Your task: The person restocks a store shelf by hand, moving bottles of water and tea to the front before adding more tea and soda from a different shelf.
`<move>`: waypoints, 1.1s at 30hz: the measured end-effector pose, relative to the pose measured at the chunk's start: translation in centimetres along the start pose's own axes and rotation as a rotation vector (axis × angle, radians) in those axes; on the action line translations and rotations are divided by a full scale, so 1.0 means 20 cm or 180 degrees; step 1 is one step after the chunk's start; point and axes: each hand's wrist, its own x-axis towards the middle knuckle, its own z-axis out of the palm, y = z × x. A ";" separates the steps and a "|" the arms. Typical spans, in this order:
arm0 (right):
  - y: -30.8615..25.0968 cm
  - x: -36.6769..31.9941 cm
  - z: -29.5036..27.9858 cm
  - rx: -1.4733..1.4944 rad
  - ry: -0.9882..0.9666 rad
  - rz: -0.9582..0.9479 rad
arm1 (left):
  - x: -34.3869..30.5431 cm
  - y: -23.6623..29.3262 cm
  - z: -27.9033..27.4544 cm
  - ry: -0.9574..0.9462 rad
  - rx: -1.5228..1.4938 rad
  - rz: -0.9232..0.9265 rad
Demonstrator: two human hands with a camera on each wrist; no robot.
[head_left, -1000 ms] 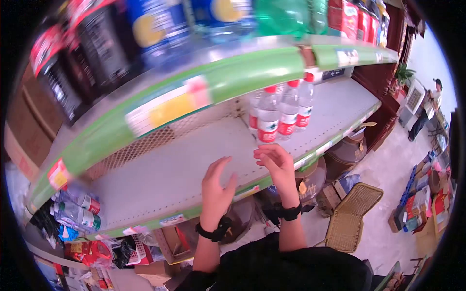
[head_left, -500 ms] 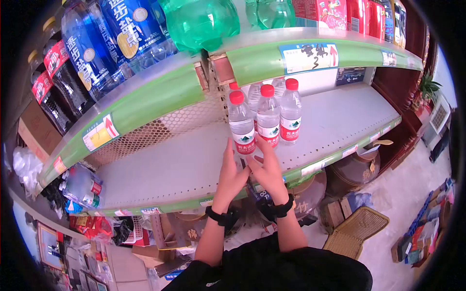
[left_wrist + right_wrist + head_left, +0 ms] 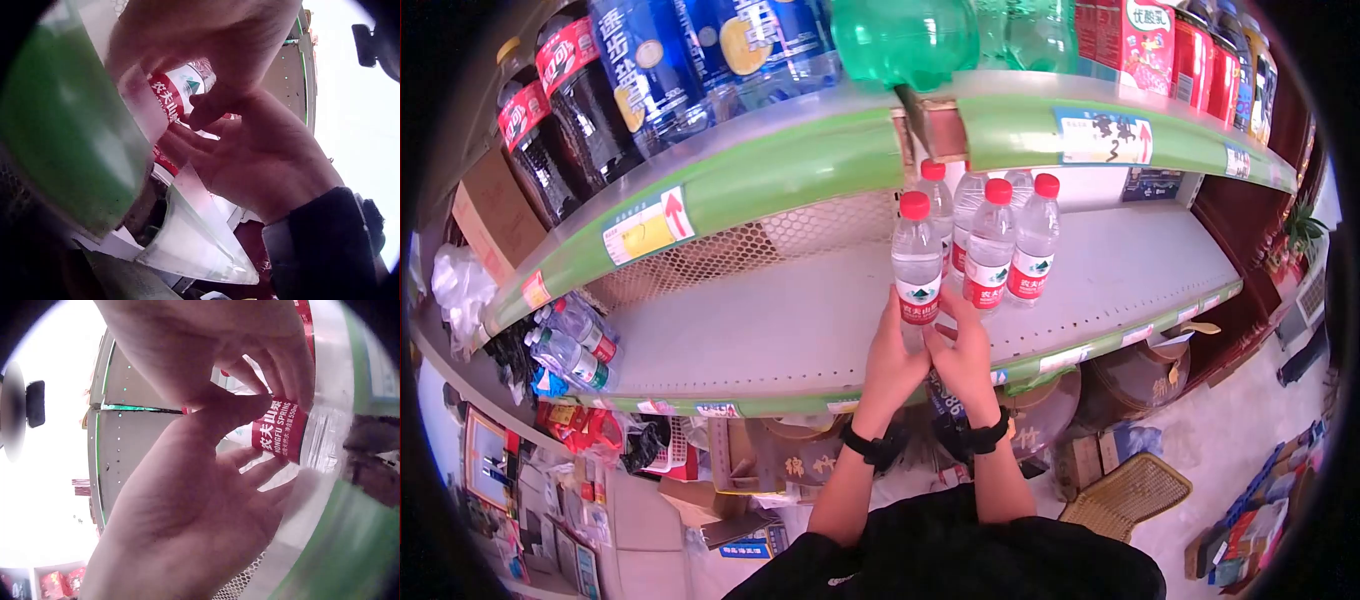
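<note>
Both hands are at a clear water bottle [image 3: 917, 255] with a red cap and a red-and-white label, upright near the shelf's front edge. My left hand [image 3: 893, 360] holds the lower part from the left, while my right hand [image 3: 963, 355] wraps it from the right. In the right wrist view the fingers lie along the bottle's red label [image 3: 278, 431], and the thumbs come close together in front. Several matching bottles [image 3: 990, 245] stand just behind and to the right, partly hidden by the upper shelf.
A green-edged upper shelf [image 3: 780, 180] with soda and drink bottles overhangs the white lower shelf [image 3: 740, 320]. A few bottles [image 3: 575, 345] lie at its left end. Brown jars [image 3: 1140, 385] stand below; a woven chair [image 3: 1135, 495] is at the right.
The hands came from apart in front of the shelf to both sides of the front water bottle. That bottle has since shifted slightly left, away from its neighbours. The head view has turned.
</note>
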 end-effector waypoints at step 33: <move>-0.46 -0.52 2.26 0.0374 -0.1763 -0.0160 | -0.78 -0.49 -2.11 0.2358 0.1719 -0.0175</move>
